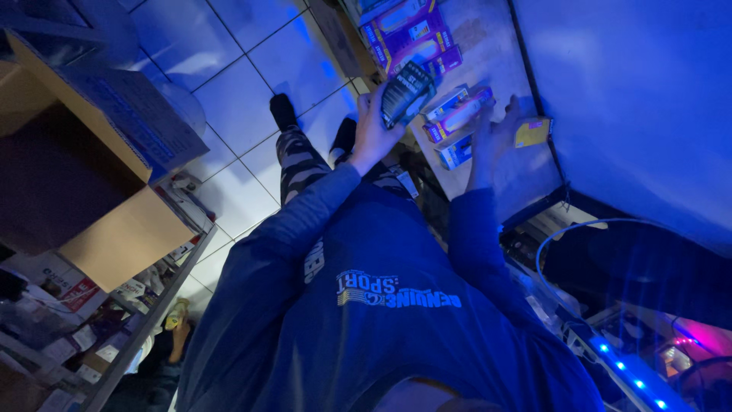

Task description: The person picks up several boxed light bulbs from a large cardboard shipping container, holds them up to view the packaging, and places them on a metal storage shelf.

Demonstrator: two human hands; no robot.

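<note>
Over the desk (488, 46) my left hand (371, 133) holds a dark packet (406, 91), the fingers closed around its lower end; my right hand (492, 141) lies flat and released on the desk, touching small boxes (457, 114), just beside a yellow box (531, 131); more purple boxes (408, 34) lie further away.
</note>
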